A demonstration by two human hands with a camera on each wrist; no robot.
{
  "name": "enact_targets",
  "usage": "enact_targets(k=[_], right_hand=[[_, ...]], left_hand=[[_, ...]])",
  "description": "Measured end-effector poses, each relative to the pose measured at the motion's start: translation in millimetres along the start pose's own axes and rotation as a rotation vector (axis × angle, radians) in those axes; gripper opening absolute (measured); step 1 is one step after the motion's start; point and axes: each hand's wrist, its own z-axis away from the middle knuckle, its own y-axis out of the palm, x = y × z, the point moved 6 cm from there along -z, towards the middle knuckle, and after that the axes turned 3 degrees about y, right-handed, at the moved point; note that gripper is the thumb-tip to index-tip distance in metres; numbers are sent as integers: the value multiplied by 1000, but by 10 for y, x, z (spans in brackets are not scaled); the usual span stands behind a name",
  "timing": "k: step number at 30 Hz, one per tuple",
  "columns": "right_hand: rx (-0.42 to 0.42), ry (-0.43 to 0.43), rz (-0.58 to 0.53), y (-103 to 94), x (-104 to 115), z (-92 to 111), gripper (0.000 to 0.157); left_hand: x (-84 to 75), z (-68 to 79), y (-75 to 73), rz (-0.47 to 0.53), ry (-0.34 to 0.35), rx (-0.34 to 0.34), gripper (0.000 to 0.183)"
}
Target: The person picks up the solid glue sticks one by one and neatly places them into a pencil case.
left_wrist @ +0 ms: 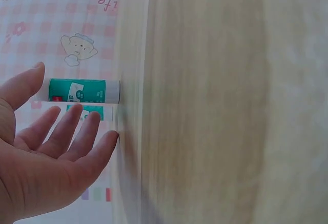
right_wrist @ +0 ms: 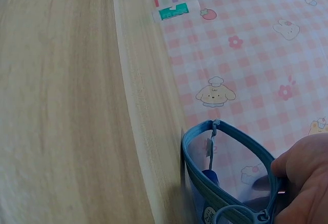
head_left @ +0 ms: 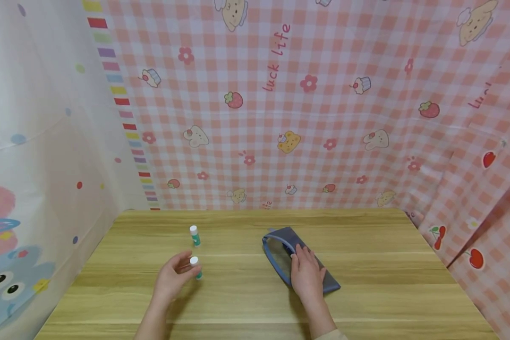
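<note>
Two glue sticks with white caps and green labels stand upright on the table: a far glue stick (head_left: 195, 237) and a near glue stick (left_wrist: 84, 90). My left hand (head_left: 173, 278) is beside the near one, thumb and fingers spread apart at its sides and gripping nothing. To the right lies a dark blue zippered pouch (head_left: 329, 282), its mouth held wide. My right hand (head_left: 308, 276) pinches the pouch's upper edge, thumb outside in the right wrist view (right_wrist: 307, 178). Inside the pouch shows a blue, tube-like object (right_wrist: 210, 177), partly hidden by the zipper edge.
The wood-grain table (head_left: 238, 307) ends at a pink checked cloth (head_left: 255, 141) hanging behind it. White printed cloth (head_left: 46, 118) hangs on the left, and more checked cloth on the right.
</note>
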Motion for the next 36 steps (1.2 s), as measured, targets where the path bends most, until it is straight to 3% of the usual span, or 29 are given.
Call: enact_targets(k=[19, 26, 36], right_hand=[[1, 10, -13, 20, -14, -4, 42], [1, 8, -17, 18, -14, -4, 42], [4, 3, -26, 19, -10, 2, 42]], left_hand=[[19, 3, 31, 4, -1, -51, 33], [-3, -6, 44, 0, 32, -48, 34], [-1, -12, 40, -29, 28, -47, 34]])
